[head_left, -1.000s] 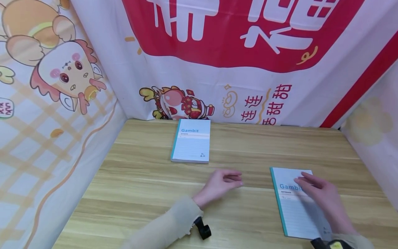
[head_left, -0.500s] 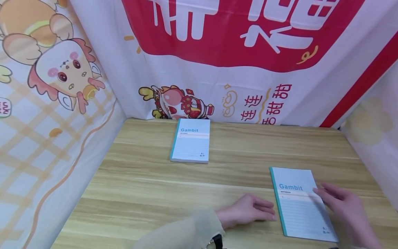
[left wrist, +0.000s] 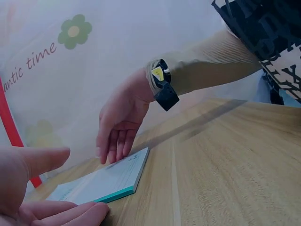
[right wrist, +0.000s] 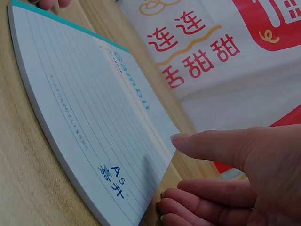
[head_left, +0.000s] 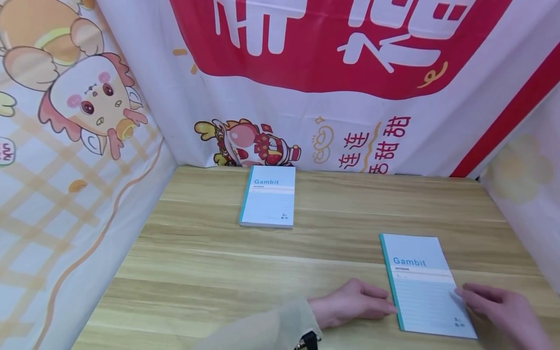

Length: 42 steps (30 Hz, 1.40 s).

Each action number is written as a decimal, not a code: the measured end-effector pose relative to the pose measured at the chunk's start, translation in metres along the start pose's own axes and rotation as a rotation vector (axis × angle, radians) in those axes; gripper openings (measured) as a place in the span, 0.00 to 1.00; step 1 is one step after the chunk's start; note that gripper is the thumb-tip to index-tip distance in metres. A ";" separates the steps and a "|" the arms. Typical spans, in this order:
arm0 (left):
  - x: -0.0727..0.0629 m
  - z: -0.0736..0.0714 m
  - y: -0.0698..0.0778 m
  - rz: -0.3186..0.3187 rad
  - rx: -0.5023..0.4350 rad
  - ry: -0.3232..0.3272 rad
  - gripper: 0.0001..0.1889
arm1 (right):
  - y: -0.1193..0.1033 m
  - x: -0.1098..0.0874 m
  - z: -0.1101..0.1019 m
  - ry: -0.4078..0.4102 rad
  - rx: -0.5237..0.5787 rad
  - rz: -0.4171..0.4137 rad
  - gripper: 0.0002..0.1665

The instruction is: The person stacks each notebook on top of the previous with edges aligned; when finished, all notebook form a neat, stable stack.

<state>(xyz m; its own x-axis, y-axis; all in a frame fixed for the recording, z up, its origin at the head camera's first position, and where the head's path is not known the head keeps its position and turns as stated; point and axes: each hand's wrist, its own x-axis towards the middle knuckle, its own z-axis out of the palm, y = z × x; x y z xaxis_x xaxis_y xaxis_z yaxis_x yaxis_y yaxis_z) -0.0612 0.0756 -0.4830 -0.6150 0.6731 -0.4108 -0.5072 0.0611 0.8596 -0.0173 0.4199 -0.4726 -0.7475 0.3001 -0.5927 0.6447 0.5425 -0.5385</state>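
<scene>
A pale blue Gambit notebook [head_left: 424,291] with a teal spine lies flat at the right front of the table, cover up. My left hand [head_left: 356,302] is at its spine side, fingertips right at the edge. At the opposite long edge is my right hand [head_left: 503,308], its thumb by the cover's margin. In the right wrist view the right thumb [right wrist: 188,143] extends over the cover's edge, and the fingers lie lower beside the notebook [right wrist: 84,99]. The left wrist view shows the left fingers [left wrist: 70,214] low along the spine, thumb raised apart.
A second Gambit notebook [head_left: 268,204], thicker-looking, lies at the back of the wooden table [head_left: 210,272] near the printed cloth backdrop [head_left: 323,116]. Cloth walls [head_left: 87,204] also stand at the left and right sides.
My left hand has moved right and toward me, up to the near notebook's spine. My right hand has drawn off the cover to its right edge. Both notebooks have stayed put.
</scene>
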 end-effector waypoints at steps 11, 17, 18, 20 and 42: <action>0.002 0.001 0.003 -0.043 -0.057 -0.076 0.19 | 0.004 0.001 0.005 -0.024 -0.038 0.016 0.52; 0.006 0.003 0.006 -0.026 0.056 -0.093 0.16 | 0.006 0.004 0.006 -0.027 -0.047 0.006 0.53; 0.006 0.003 0.006 -0.012 0.072 -0.077 0.15 | 0.005 0.003 0.006 -0.029 -0.047 0.012 0.53; 0.008 0.004 0.005 0.018 0.073 -0.036 0.13 | 0.002 0.002 0.007 -0.035 -0.052 0.017 0.54; 0.025 0.006 0.006 0.065 -0.042 0.205 0.29 | -0.022 -0.012 0.020 -0.048 -0.023 -0.136 0.54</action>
<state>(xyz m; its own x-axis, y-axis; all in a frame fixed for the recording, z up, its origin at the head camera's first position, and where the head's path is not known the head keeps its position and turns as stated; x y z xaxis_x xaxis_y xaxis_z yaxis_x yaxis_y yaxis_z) -0.0760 0.0968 -0.4857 -0.7552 0.5105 -0.4113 -0.4840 -0.0110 0.8750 -0.0193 0.3890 -0.4654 -0.8186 0.1849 -0.5438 0.5340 0.5936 -0.6020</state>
